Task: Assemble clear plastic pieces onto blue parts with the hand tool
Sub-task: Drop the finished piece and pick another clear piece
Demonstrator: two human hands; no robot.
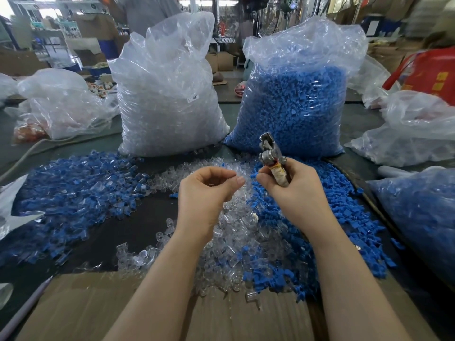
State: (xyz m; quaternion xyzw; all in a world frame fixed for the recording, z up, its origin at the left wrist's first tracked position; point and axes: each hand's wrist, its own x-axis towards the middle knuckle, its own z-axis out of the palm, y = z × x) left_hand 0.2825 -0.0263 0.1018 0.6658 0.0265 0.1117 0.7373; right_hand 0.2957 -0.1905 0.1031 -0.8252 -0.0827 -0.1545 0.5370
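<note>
My right hand grips a metal hand tool by its taped handle, jaws pointing up. My left hand is raised just left of it, fingers curled, pinching a clear plastic piece at the fingertips. Below both hands lies a heap of loose clear pieces. Loose blue parts are piled to its right. A spread of assembled blue-and-clear pieces covers the table at the left.
Two tall plastic bags stand behind the hands: clear pieces on the left, blue parts on the right. Another bag of blue parts lies at far right. Cardboard lies at the near edge. More bags crowd both sides.
</note>
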